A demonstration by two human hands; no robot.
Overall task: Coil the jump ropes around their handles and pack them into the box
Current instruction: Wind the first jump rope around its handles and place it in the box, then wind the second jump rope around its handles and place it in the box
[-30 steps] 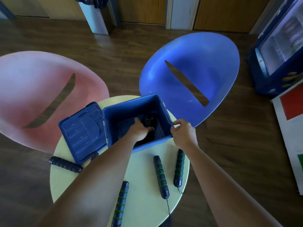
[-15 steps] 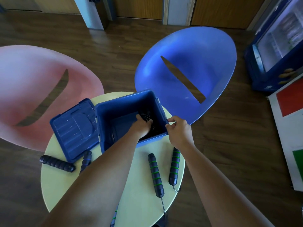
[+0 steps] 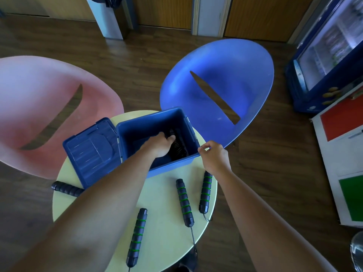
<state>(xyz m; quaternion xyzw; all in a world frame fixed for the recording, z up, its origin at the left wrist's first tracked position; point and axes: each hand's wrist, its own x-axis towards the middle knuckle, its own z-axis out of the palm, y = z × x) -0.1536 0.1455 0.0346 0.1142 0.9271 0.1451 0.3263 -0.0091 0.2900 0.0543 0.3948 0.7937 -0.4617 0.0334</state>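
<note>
Single head view, steep downward, close over table (image 3: 169, 195)

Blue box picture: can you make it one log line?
left hand: in blue box, on coiled rope | right hand: pinches box rim | green-striped handles: loose on table

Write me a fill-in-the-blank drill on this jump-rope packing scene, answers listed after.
The left hand grips a coiled black jump rope inside the blue plastic box, whose lid is ____.
The right hand pinches the box's rim at the corner nearest the ____ plastic chair.
____ black foam handles with green rings lie on the round pale yellow table.
Answers: open, blue, three.
</note>
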